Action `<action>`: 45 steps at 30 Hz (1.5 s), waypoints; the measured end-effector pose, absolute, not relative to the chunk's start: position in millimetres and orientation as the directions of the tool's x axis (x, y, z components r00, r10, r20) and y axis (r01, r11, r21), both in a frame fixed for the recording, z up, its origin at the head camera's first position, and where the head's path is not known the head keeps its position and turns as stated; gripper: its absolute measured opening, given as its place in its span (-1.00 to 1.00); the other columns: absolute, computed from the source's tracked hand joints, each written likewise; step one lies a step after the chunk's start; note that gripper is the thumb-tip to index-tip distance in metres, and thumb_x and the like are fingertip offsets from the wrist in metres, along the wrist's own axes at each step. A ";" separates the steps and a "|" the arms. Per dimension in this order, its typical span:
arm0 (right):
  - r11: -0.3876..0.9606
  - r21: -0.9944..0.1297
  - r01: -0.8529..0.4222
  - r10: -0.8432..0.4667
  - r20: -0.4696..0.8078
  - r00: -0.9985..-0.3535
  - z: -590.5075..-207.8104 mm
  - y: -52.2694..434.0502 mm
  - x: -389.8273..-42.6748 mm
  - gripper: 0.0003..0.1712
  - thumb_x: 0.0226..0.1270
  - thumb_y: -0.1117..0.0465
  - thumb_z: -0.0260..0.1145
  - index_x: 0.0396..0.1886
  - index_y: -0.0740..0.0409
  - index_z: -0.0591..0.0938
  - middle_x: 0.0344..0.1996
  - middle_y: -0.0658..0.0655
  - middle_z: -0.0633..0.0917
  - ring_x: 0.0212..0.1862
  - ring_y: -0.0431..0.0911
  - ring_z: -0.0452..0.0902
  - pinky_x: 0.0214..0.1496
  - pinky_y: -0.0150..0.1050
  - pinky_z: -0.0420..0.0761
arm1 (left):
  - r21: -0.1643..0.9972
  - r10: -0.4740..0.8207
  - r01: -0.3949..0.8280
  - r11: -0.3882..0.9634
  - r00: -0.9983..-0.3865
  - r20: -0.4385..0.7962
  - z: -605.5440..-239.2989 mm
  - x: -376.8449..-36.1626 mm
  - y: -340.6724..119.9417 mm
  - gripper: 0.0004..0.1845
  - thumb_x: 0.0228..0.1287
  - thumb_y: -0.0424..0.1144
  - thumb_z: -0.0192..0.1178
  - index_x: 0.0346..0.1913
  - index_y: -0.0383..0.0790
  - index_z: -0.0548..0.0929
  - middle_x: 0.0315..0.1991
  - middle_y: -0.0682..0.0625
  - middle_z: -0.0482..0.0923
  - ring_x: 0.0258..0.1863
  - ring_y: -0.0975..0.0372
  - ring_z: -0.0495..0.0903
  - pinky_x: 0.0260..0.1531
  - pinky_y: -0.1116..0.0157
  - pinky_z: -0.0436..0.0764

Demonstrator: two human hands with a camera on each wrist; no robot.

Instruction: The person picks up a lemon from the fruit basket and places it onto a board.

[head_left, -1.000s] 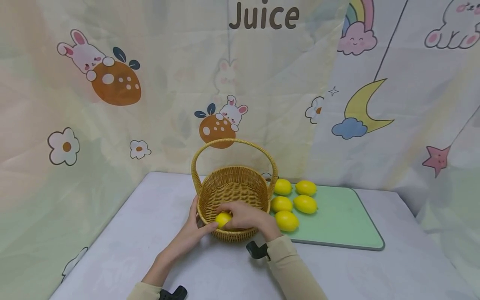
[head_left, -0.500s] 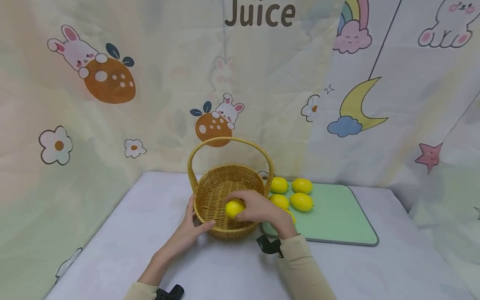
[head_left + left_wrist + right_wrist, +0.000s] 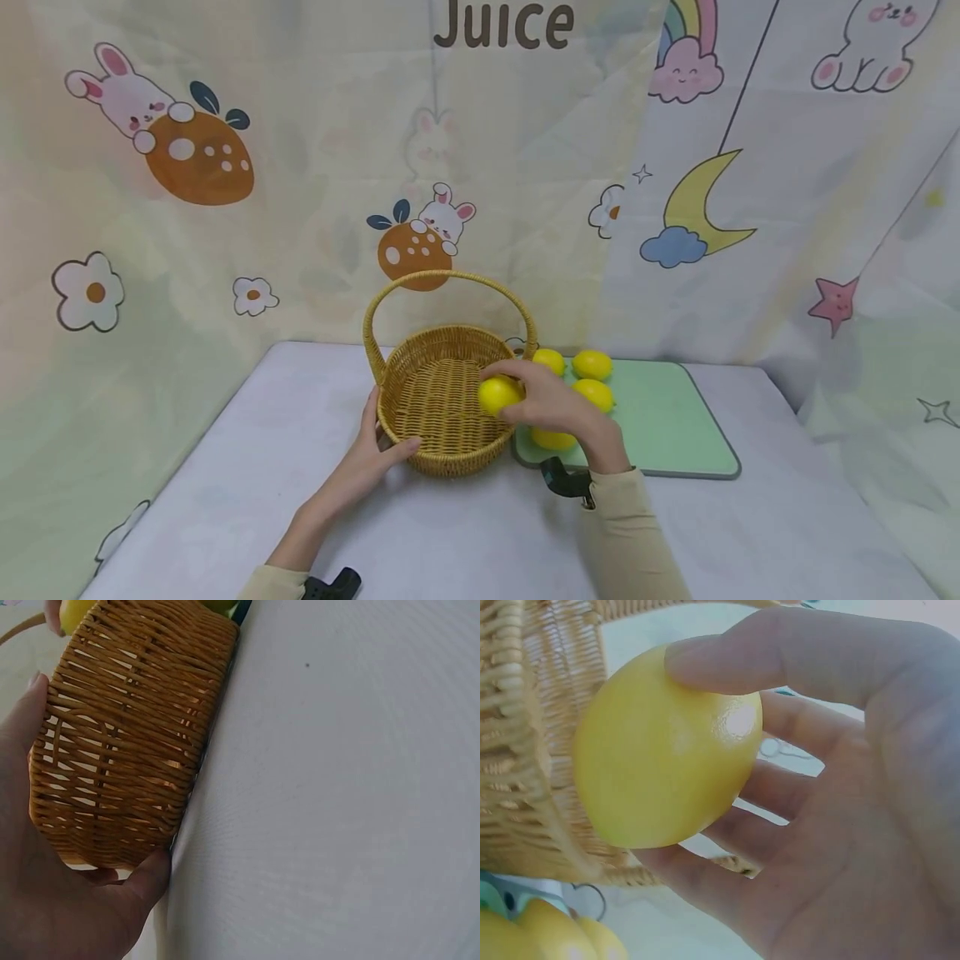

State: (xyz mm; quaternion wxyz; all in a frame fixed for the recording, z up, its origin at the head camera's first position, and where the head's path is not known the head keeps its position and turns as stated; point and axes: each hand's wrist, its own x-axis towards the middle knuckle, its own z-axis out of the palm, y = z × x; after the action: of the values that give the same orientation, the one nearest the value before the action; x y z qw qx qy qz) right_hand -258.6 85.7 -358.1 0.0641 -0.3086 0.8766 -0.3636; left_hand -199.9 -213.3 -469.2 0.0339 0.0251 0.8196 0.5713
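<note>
A round wicker basket [image 3: 450, 465] with a tall arched handle stands on the table. My left hand [image 3: 363, 462] holds its left side, thumb at the rim. Close up in the left wrist view, the fingers reach round the woven wall [image 3: 127, 742]. Over the basket's right rim, my right hand [image 3: 558, 402] pinches a yellow lemon [image 3: 500, 395] between thumb and fingers. The right wrist view has this lemon [image 3: 667, 757] large, with the basket's weave [image 3: 562, 742] just beyond it.
A green cutting board [image 3: 667, 425] with a grey edge lies to the right of the basket, partly behind the right forearm. Several more lemons [image 3: 592, 365] rest on its left part. Behind the white table [image 3: 315, 392] hangs a printed cloth [image 3: 315, 167].
My right hand has carried the lemon from the basket's front inside up and rightward to its right rim. The left hand stays on the basket. The head view has shifted slightly.
</note>
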 end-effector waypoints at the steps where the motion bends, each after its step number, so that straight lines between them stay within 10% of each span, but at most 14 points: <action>1: 0.547 -0.679 -0.490 -0.582 0.112 -0.805 -355.7 88.2 -257.1 -0.38 0.06 0.32 0.36 0.20 -0.02 0.60 0.08 -0.05 0.61 -0.04 -0.06 0.47 -0.01 -0.16 0.52 | 0.937 0.078 0.003 0.348 -0.997 -0.026 -469.2 -199.9 -213.2 0.21 0.25 0.12 0.32 0.50 0.44 -0.55 0.63 -0.10 -0.35 0.61 -0.13 -0.21 0.46 -0.28 -0.06; 45: 0.816 -0.527 -0.237 -0.350 -0.123 -0.929 -377.8 189.8 -252.3 -0.36 -0.04 0.52 0.28 0.16 0.19 0.62 0.18 0.20 0.62 -0.04 0.03 0.44 0.02 -0.08 0.51 | 0.936 0.098 0.052 0.348 -0.995 0.019 -471.0 -201.4 -214.3 0.16 0.31 0.05 0.29 0.50 0.45 -0.52 0.63 -0.10 -0.33 0.59 -0.20 -0.16 0.44 -0.30 0.00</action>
State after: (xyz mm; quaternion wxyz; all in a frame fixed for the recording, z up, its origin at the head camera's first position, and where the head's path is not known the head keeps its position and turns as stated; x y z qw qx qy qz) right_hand -252.3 189.8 -377.8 0.1076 -0.1551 0.9468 -0.2608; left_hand -201.4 -214.3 -471.0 0.0200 0.0459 0.8208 0.5690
